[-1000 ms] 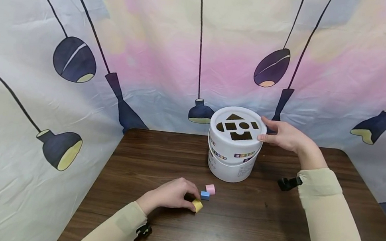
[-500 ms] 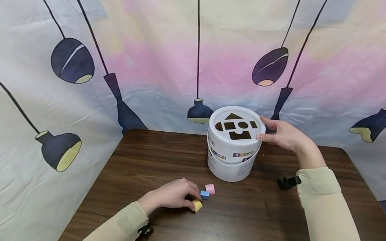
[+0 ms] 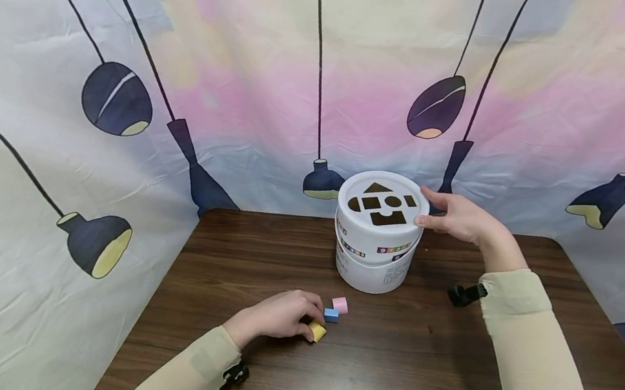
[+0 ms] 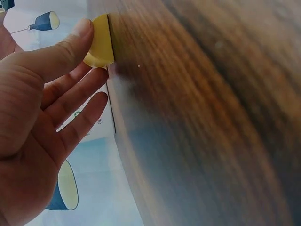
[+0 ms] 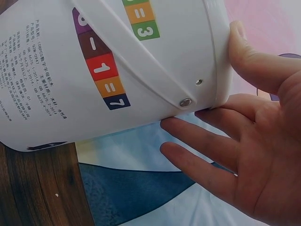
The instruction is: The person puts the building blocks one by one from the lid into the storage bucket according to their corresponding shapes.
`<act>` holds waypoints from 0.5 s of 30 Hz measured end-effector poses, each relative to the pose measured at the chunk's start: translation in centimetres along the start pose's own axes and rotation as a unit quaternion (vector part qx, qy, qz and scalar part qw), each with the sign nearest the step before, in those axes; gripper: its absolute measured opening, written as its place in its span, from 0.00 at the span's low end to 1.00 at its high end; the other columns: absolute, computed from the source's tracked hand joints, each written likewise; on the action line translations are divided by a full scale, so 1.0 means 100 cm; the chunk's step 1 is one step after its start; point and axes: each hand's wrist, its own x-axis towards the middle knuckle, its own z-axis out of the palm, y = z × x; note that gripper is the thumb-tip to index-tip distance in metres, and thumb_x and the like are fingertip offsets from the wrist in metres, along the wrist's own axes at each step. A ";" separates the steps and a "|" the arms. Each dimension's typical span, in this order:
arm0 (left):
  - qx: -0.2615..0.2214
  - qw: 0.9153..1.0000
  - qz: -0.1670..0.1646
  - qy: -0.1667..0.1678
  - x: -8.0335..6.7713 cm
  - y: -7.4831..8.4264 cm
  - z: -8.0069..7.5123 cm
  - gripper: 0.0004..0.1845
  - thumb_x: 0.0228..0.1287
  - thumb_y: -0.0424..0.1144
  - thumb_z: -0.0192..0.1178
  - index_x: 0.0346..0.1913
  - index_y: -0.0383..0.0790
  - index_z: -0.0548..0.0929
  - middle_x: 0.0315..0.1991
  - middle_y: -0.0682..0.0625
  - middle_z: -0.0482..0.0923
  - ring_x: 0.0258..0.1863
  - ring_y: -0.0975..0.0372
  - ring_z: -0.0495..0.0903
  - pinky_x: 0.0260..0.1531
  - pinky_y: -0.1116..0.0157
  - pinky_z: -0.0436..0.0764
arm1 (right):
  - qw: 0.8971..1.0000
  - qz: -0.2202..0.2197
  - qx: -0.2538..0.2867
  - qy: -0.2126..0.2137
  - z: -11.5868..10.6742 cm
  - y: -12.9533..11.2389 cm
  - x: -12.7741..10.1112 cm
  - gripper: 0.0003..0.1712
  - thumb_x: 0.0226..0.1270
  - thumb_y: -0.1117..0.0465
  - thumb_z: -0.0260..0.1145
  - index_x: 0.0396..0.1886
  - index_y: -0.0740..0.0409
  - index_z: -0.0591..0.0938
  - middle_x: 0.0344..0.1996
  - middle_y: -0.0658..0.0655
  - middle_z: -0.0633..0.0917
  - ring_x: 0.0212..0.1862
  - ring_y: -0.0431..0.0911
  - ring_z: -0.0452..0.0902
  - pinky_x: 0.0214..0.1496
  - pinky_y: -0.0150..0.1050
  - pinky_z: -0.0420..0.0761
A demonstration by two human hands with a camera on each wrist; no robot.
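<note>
Low over the dark wooden table, my left hand [image 3: 287, 314] pinches a yellow half-round block [image 3: 318, 332] between thumb and fingers. In the left wrist view the block [image 4: 100, 42] has its flat side against the tabletop, with the thumb on its rounded side. Just beyond it lie a small blue block [image 3: 331, 315] and a pink block [image 3: 340, 305], close together. My right hand [image 3: 458, 219] grips the lid rim of a white bucket [image 3: 374, 261]. The right wrist view has its thumb and fingers on opposite sides of the rim; some fingers extend past the wall.
The bucket's white lid [image 3: 387, 177] has several dark shaped holes, among them a triangle, a circle and a rectangle. A white carrying handle [image 5: 141, 61] hangs down its side. Behind the wooden table [image 3: 384, 373] hangs a cloth [image 3: 267, 85] printed with lamps.
The yellow block has turned slightly in my left hand's fingers and stays at the table. My right hand keeps its grip on the bucket. The head view has shifted a little.
</note>
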 end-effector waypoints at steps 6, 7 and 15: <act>-0.013 1.000 -0.007 0.002 -0.001 0.001 -0.001 0.12 0.60 0.39 0.82 0.46 0.50 0.93 0.45 0.64 0.85 0.45 0.75 0.80 0.51 0.73 0.81 | 1.000 0.001 0.002 -0.002 0.000 -0.001 -0.001 0.53 0.78 0.53 0.72 0.88 0.62 0.50 0.82 0.71 0.58 0.74 0.67 0.70 0.66 0.61 0.80; -0.015 1.000 -0.008 0.003 -0.001 0.001 -0.001 0.12 0.60 0.39 0.82 0.45 0.50 0.93 0.45 0.64 0.85 0.45 0.75 0.80 0.50 0.73 0.81 | 1.000 0.000 0.003 -0.002 0.000 -0.001 -0.001 0.53 0.78 0.54 0.71 0.87 0.62 0.50 0.82 0.71 0.58 0.74 0.67 0.70 0.66 0.61 0.80; -0.016 1.000 -0.004 0.003 -0.002 0.002 -0.001 0.13 0.58 0.36 0.83 0.45 0.49 0.93 0.43 0.64 0.84 0.42 0.74 0.79 0.49 0.74 0.80 | 1.000 -0.007 0.000 0.000 -0.001 -0.002 -0.002 0.52 0.78 0.53 0.71 0.87 0.64 0.51 0.83 0.70 0.57 0.73 0.66 0.71 0.67 0.60 0.79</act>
